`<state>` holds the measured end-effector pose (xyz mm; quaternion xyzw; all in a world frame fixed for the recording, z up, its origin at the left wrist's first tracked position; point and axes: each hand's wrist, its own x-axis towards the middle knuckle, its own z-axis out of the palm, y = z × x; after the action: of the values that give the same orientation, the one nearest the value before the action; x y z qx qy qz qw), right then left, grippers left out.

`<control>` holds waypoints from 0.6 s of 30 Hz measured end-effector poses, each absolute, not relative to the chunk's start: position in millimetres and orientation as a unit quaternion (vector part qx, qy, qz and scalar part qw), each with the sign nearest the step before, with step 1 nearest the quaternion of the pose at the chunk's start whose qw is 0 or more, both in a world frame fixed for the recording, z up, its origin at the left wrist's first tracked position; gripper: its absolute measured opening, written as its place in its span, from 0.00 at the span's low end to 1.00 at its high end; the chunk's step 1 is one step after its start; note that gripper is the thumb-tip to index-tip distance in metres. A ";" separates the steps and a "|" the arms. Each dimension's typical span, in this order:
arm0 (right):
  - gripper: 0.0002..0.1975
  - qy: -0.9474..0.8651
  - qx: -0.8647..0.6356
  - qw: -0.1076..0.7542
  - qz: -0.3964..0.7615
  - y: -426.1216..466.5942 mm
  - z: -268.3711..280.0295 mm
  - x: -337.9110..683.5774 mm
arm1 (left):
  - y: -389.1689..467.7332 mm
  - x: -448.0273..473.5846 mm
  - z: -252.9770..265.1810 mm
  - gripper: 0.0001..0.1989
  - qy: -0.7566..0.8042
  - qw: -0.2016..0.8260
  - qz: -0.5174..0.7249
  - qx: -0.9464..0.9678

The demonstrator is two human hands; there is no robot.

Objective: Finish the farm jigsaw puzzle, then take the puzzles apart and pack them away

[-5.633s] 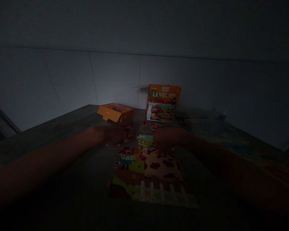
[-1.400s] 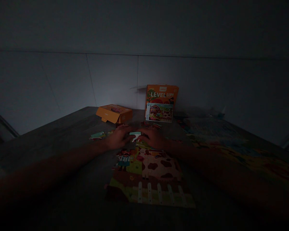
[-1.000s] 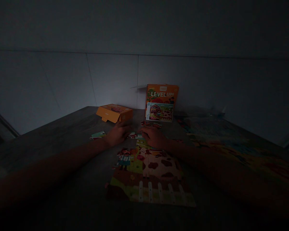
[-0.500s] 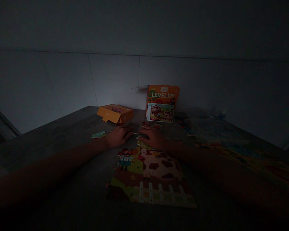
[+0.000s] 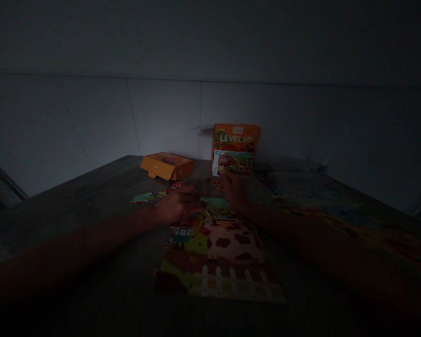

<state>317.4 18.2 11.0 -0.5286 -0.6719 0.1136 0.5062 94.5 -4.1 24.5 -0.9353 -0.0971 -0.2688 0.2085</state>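
A partly joined farm jigsaw puzzle point(image 5: 231, 248) lies flat in front of me, with a spotted cow, a white fence and a figure in blue overalls. My left hand point(image 5: 179, 206) is over its upper left edge; its fingers point right and are smeared by motion. Beyond the puzzle's top edge, my right hand point(image 5: 234, 188) has its fingers curled together close to some reddish puzzle pieces point(image 5: 212, 181). What it holds, if anything, is hidden. A pale green section point(image 5: 217, 203) shows between the hands. The scene is very dark.
Loose pieces point(image 5: 142, 198) lie left of my left hand, more red ones point(image 5: 175, 186) behind it. An orange box point(image 5: 168, 164) lies at the back left. Another orange box point(image 5: 236, 135) stands upright with a picture card point(image 5: 236, 161) against it. A colourful sheet point(image 5: 354, 220) and clear plastic lie right.
My right hand has moved up and away from the puzzle's top edge toward the reddish pieces. My left hand has shifted slightly nearer and right, over the puzzle, uncovering red pieces behind it.
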 end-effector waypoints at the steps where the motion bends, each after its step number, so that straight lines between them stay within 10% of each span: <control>1: 0.20 -0.658 -0.540 0.510 0.124 21.2 11.1 319.3 | -7.9 97.4 26.0 0.13 -0.063 0.190 -0.243 -0.949; 10: 0.13 -0.738 -0.501 0.443 0.091 13.7 12.9 313.1 | -20.7 98.7 42.1 0.17 -0.151 0.047 -0.141 -0.977; 18: 0.07 -0.883 -0.405 0.233 -0.049 0.5 13.5 307.5 | 21.4 79.7 19.2 0.14 -0.414 0.124 -0.198 -0.880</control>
<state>307.5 0.5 13.5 -0.4050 -0.8827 -0.0488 0.2335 79.7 21.4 19.2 -0.8796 -0.4144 -0.1978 0.1239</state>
